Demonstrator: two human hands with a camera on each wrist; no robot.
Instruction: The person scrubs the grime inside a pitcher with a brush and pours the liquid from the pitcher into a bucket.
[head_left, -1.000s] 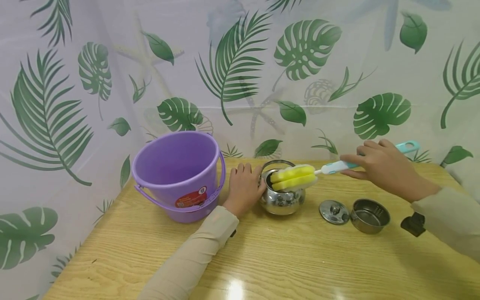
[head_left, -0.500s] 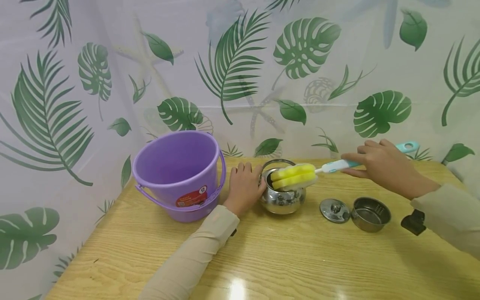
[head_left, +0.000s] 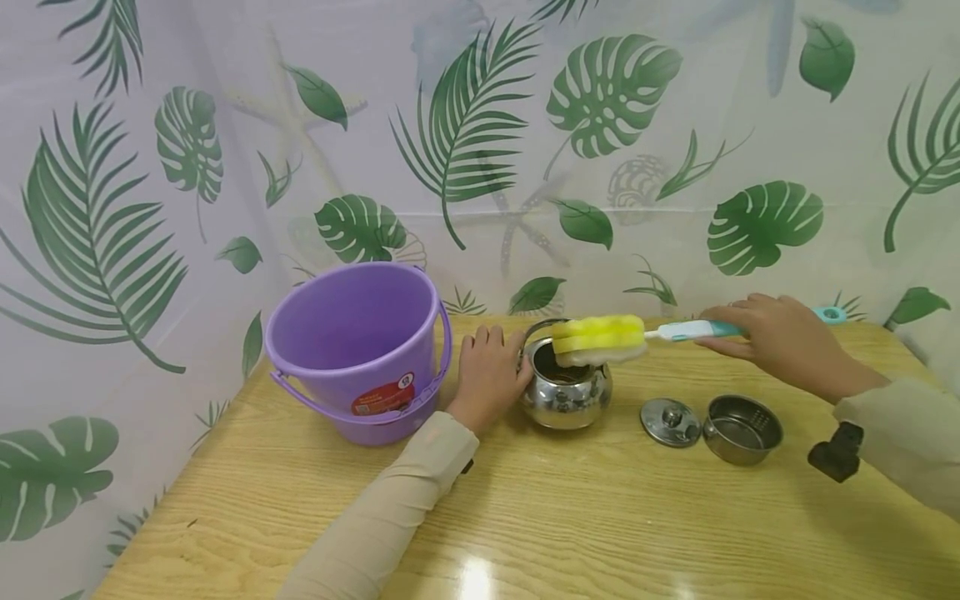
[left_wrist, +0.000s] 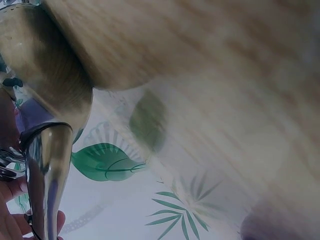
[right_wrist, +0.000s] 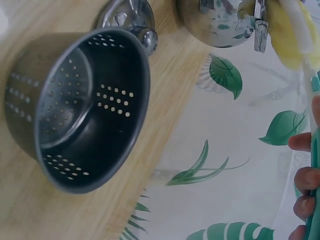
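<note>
One leaf-printed sheet (head_left: 480,125) hung behind your wood-grain table (head_left: 570,517). One purple bucket (head_left: 318,380) stood upright just beside your left hand (head_left: 487,375), blocking that side. One steel pot (head_left: 566,408), upright and uncovered, stood right of the bucket; your left fingers gripped it at its left side. One sponge brush (head_left: 678,332) had its yellow head over the pot's mouth, hiding part of the rim; your right hand (head_left: 783,337) was closed round its handle. One perforated strainer (head_left: 738,454) sat right of the pot. One lid (head_left: 660,427), knob up, lay between strainer and pot.
</note>
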